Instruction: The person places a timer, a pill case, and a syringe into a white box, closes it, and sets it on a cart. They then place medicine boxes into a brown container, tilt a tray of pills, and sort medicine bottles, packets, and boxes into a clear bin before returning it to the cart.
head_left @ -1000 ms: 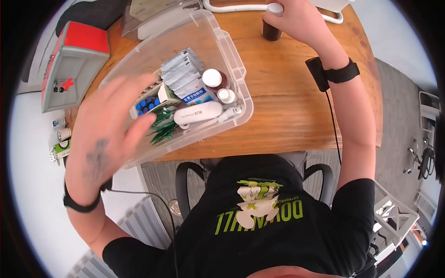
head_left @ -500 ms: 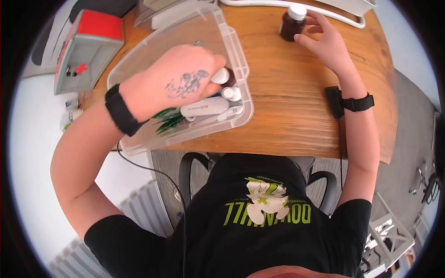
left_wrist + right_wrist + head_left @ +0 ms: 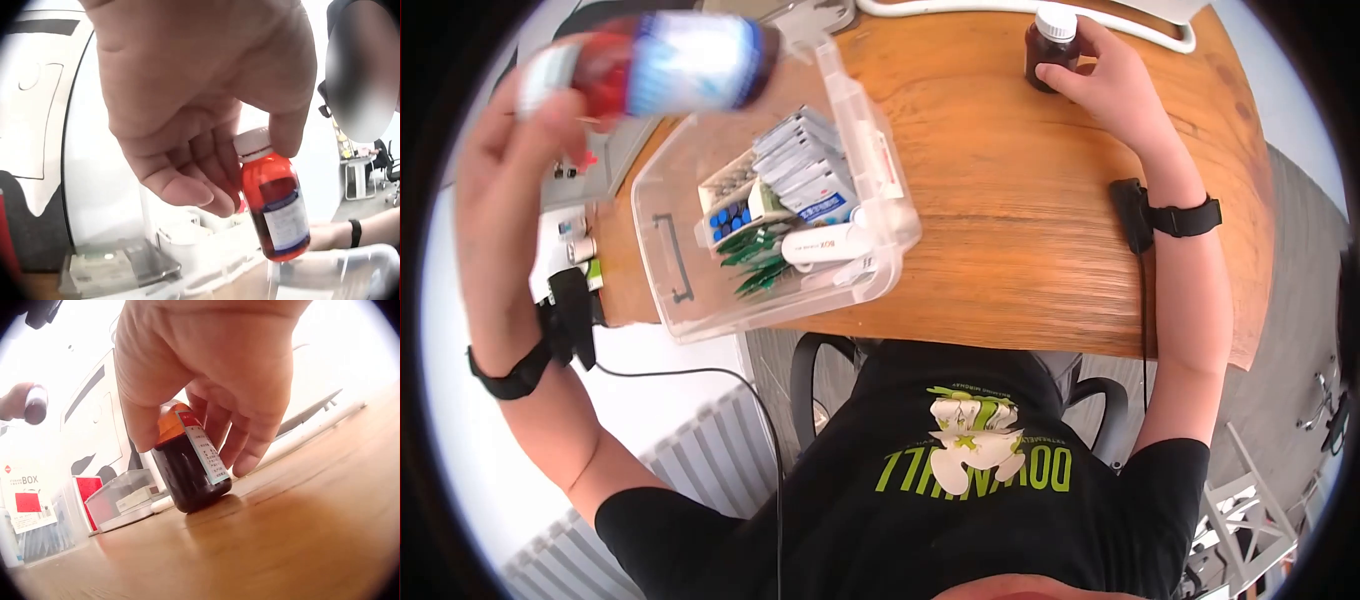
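Left hand (image 3: 495, 190), raised above the desk (image 3: 1020, 190), pinches the white cap end of a red bottle (image 3: 655, 65) between thumb and curled fingers (image 3: 187, 187); the bottle is in the air over the far left edge of the clear bin (image 3: 675, 270). Right hand (image 3: 1115, 90) rests on the desk with its fingers curved loosely round a dark bottle (image 3: 1050, 45), which stands upright at the far edge. The bin holds packets (image 3: 800, 165) and a white case (image 3: 830, 243).
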A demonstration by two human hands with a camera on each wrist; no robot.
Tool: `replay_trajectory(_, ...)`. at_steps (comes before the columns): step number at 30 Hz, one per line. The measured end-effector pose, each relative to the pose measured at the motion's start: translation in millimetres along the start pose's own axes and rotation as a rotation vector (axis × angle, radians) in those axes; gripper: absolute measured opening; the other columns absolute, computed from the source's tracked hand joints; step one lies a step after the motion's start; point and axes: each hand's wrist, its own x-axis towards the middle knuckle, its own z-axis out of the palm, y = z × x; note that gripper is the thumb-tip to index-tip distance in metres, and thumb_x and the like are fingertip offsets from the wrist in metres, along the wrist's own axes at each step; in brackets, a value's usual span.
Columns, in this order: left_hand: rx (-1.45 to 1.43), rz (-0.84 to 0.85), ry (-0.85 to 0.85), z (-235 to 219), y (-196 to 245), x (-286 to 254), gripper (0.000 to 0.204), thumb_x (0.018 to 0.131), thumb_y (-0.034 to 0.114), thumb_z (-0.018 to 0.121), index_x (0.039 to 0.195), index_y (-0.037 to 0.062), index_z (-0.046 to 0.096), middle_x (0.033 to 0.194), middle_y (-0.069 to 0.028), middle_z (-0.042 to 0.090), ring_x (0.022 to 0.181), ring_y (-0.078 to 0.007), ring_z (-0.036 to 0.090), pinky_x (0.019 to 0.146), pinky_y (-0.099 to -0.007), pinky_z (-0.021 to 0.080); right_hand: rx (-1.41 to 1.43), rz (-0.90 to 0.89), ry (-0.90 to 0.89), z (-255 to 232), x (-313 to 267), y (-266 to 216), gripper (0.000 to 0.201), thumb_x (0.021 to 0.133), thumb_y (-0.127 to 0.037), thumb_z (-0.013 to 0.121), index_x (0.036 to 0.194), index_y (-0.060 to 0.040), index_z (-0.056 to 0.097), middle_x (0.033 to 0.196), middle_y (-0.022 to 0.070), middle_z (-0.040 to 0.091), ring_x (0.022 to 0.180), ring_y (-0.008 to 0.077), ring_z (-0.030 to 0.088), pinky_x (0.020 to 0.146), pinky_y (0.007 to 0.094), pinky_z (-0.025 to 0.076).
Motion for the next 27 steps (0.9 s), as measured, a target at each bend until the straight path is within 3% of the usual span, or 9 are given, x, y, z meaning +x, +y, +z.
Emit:
replay_trajectory(2,0.011,0.004,0.049,-21,8,22,0.047,0.097,0.037,0.064,0.122,-0.0027,0.066,0.106,-0.0081,0.073,0.082,-0.011,0.065,0.073,-0.0237,0.051,-0.03,0.047,0.043,-7,-6,-7,0.053,0.086,-0.016,0.078,0.134,-0.0026,0.061,0.117,0.0084,0.071,0.104,0.017,0.067,0.092,0.0341,0.053)
replay_trajectory(5,-0.049,-0.085,-0.038,9,37,67,0.052,0.094,0.042,0.068,0.127,0.0028,0.067,0.108,-0.0075,0.071,0.094,-0.0114,0.065,0.08,-0.0265,0.051,0.018,0.024,0.123,-11,-19,4,0.053,0.085,-0.016,0.078,0.133,-0.0026,0.061,0.117,0.009,0.072,0.103,0.0169,0.067,0.091,0.0333,0.054)
replay_trajectory(8,0.107,-0.185,-0.375,59,88,117,0.031,0.092,0.024,0.07,0.11,-0.001,0.069,0.09,-0.0064,0.073,0.082,-0.0131,0.068,0.067,-0.024,0.051,0.041,0.013,0.201,-16,-41,-5,0.049,0.081,-0.02,0.079,0.125,-0.0017,0.065,0.106,0.0122,0.073,0.094,0.0235,0.07,0.085,0.0354,0.056)
replay_trajectory(9,0.197,-0.179,-0.4,76,88,132,0.027,0.092,0.024,0.07,0.099,-0.0016,0.073,0.084,-0.0054,0.073,0.077,-0.0121,0.068,0.063,-0.0231,0.05,0.059,0.006,0.249,-17,-46,-6,0.047,0.08,-0.023,0.079,0.121,-0.0012,0.068,0.101,0.0136,0.074,0.09,0.0268,0.071,0.082,0.0367,0.057)
replay_trajectory(11,0.218,-0.057,-0.638,95,102,151,0.032,0.093,0.027,0.068,0.097,-0.0043,0.072,0.087,-0.0101,0.073,0.08,-0.0172,0.07,0.064,-0.0279,0.055,0.044,0.061,0.222,-24,-51,3,0.061,0.08,-0.028,0.081,0.131,-0.0021,0.062,0.11,0.0128,0.072,0.096,0.0226,0.069,0.087,0.0346,0.055)
replay_trajectory(14,0.441,-0.107,-0.724,136,81,186,0.045,0.091,0.04,0.068,0.114,0.001,0.069,0.097,-0.0075,0.072,0.08,-0.0109,0.066,0.067,-0.0269,0.053,-0.014,0.089,0.258,-22,-53,-2,0.055,0.08,-0.033,0.081,0.124,-0.0019,0.066,0.094,0.0088,0.07,0.085,0.0205,0.066,0.079,0.0333,0.054)
replay_trajectory(17,0.441,-0.126,-0.769,162,69,201,0.04,0.088,0.036,0.067,0.106,0.0003,0.069,0.091,-0.0073,0.072,0.071,-0.0116,0.066,0.056,-0.0267,0.052,0.048,0.107,0.254,-19,-52,-1,0.053,0.082,-0.036,0.08,0.12,-0.0021,0.068,0.085,0.0067,0.066,0.08,0.0195,0.064,0.076,0.0327,0.053)
replay_trajectory(21,0.231,-0.224,-0.929,178,55,213,0.043,0.092,0.041,0.067,0.106,0.0009,0.068,0.085,-0.0057,0.069,0.073,-0.0122,0.067,0.059,-0.0269,0.053,0.046,0.162,0.26,-20,-50,-7,0.054,0.084,-0.043,0.076,0.12,-0.0027,0.068,0.092,0.0104,0.072,0.084,0.0235,0.069,0.078,0.0348,0.055)
replay_trajectory(27,0.124,-0.244,-0.927,201,30,223,0.042,0.096,0.04,0.065,0.107,-0.0001,0.066,0.08,-0.006,0.068,0.067,-0.0132,0.067,0.052,-0.0275,0.054,-0.025,0.236,0.308,-17,-46,-4,0.057,0.086,-0.05,0.072,0.121,-0.005,0.07,0.097,0.0157,0.074,0.091,0.0276,0.072,0.082,0.0371,0.056)
